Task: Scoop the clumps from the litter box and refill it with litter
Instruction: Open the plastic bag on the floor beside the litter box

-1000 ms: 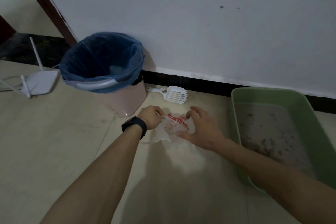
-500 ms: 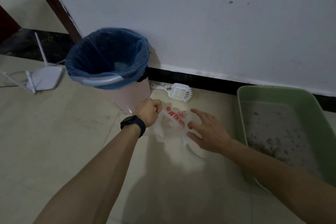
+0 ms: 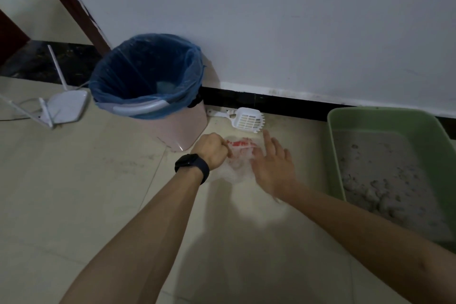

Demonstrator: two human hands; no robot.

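I see the green litter box (image 3: 377, 118) on the tiled floor (image 3: 98, 192) at the right of my view, its far end against the black skirting (image 3: 283, 103); grey litter (image 3: 385, 170) lies inside it, lumpy with clumps toward the near end. Left of the litter box, by the skirting, the white slotted scoop (image 3: 248, 121) lies flat and untouched, its handle pointing away from the box. Nearer me than the scoop and still left of the litter box is a thin translucent plastic bag (image 3: 238, 158) with red print, blurred and crumpled; the left hand (image 3: 212, 149) is curled into a fist and pinches the bag's left edge; a dark smartwatch (image 3: 192, 164) sits on that wrist. The right hand (image 3: 274, 163), between the bag and the litter box, is flat with its fingers (image 3: 267, 140) straight and slightly spread over the bag's right side; I cannot tell whether they press on it. Further left of the litter box stands a pink bin (image 3: 182, 128) with a blue liner (image 3: 118, 76), just beyond the left hand; further left again, well apart from the litter box, a white router (image 3: 67, 106) rests on the floor.
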